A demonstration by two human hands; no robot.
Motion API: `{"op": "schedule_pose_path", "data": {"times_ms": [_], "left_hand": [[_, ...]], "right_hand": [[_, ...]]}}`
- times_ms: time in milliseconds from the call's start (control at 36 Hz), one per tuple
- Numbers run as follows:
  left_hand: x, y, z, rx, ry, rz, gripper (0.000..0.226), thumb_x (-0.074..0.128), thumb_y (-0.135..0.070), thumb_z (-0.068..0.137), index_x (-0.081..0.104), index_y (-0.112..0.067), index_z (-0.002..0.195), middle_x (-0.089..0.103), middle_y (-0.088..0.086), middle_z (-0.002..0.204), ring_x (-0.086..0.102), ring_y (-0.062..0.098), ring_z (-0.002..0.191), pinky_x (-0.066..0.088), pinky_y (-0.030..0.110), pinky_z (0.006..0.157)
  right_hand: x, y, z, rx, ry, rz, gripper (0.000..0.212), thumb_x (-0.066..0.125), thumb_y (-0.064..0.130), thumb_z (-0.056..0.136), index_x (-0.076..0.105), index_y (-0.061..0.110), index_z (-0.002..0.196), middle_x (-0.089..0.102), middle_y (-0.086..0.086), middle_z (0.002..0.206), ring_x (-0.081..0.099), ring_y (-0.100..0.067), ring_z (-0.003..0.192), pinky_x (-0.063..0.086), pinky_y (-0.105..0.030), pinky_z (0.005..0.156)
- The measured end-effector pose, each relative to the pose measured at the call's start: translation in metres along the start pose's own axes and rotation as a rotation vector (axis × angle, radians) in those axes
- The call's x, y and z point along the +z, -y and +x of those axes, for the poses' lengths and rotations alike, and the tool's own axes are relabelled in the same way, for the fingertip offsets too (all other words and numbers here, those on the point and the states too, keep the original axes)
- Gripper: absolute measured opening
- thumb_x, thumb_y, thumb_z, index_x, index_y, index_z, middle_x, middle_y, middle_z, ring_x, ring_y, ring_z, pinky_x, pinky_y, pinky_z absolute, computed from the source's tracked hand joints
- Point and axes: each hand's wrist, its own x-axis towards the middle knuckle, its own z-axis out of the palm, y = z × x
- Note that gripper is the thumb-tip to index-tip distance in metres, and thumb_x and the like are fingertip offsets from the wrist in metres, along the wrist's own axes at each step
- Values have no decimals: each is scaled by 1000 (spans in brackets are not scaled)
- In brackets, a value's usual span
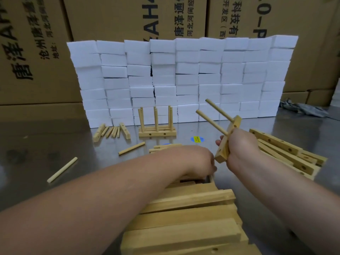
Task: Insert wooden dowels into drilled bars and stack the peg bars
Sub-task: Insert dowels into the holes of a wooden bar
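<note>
My right hand [241, 144] grips a drilled wooden bar [223, 155] held up on end, with two dowels [211, 123] stuck in it and pointing up to the left. My left hand [200, 161] reaches down with its fingers behind a pile of plain bars [185, 218] near me; what the fingers touch is hidden. A stack of finished peg bars [157, 132] with upright dowels stands at mid-table. Loose dowels lie on the steel table: one [131, 148] ahead, another [62, 169] at the left. Drilled bars [287, 148] are piled at the right.
A wall of white foam blocks [184, 78] stands across the back of the steel table [36, 144], with cardboard boxes [36, 52] behind it. Short wooden pieces [112, 132] lie at the foot of the foam. A blue sticker [197, 139] marks the table. Grey cloth [303, 107] lies far right.
</note>
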Motion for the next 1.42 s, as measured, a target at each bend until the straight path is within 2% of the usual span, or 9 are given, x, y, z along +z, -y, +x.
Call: {"op": "schedule_pose_path", "data": {"times_ms": [83, 250, 361, 444, 528, 694, 833, 1167, 1417], "left_hand": [[4, -11, 10, -8, -49, 52, 23, 49, -34, 89, 63, -19, 98, 60, 1, 89, 56, 19, 81, 41, 30, 63], [1, -14, 23, -52, -96, -18, 16, 56, -20, 85, 46, -16, 73, 52, 3, 76, 50, 16, 65, 38, 28, 53], [-13, -4, 16, -148, -319, -391, 11, 57, -23, 87, 54, -13, 89, 58, 3, 80, 56, 19, 72, 45, 28, 60], [-32, 7, -2, -152, -449, -740, 5, 56, -17, 87, 59, -14, 85, 63, 5, 81, 65, 23, 76, 52, 33, 72], [-41, 17, -33, -41, -520, -922, 11, 53, -18, 90, 61, -26, 88, 61, -6, 78, 63, 1, 55, 54, 22, 59], [-26, 30, -89, 40, -514, -613, 27, 45, -35, 94, 58, -49, 113, 59, -18, 70, 49, -12, 49, 32, 4, 41], [-24, 38, -106, -47, -441, -411, 32, 43, -30, 96, 55, -45, 121, 64, -11, 107, 60, 8, 90, 48, 26, 78], [-37, 39, -115, 17, -544, -362, 21, 60, -39, 83, 64, -49, 101, 51, -43, 64, 49, -15, 61, 35, 7, 49], [-39, 28, -120, 75, -504, -405, 28, 55, -46, 80, 42, -70, 85, 68, -20, 88, 63, 7, 81, 53, 38, 78]], "right_hand": [[-1, 2, 3, 22, -34, 92, 32, 35, 19, 99, 47, 10, 70, 53, -3, 65, 52, -12, 58, 41, -26, 56], [-1, 11, 8, 4, -57, 105, 32, 34, 21, 99, 47, 15, 71, 57, 0, 67, 56, -10, 61, 45, -29, 66], [-5, 21, 11, -91, -88, 66, 32, 36, 23, 97, 51, 15, 70, 57, 5, 39, 55, -12, 56, 42, -28, 55], [-6, 30, 10, -113, -52, 109, 32, 37, 25, 97, 54, 15, 71, 60, 3, 54, 59, -9, 50, 45, -27, 50], [-4, 32, 5, -129, 10, 80, 33, 43, 28, 96, 57, 15, 69, 59, 4, 43, 57, -11, 50, 44, -28, 49], [8, 18, -3, -141, 168, -16, 34, 47, 30, 96, 60, 11, 72, 59, 4, 42, 54, -10, 39, 44, -28, 48], [10, 12, -10, -127, 276, -12, 27, 44, 20, 93, 62, 7, 78, 63, -1, 49, 58, -14, 50, 47, -27, 51], [12, 8, -26, -213, 317, -40, 25, 52, 21, 91, 65, 13, 72, 63, 1, 53, 57, -15, 64, 43, -30, 58], [13, 12, -35, -278, 289, -64, 26, 49, 21, 91, 63, 16, 70, 62, -2, 65, 51, -19, 67, 42, -34, 58]]}}
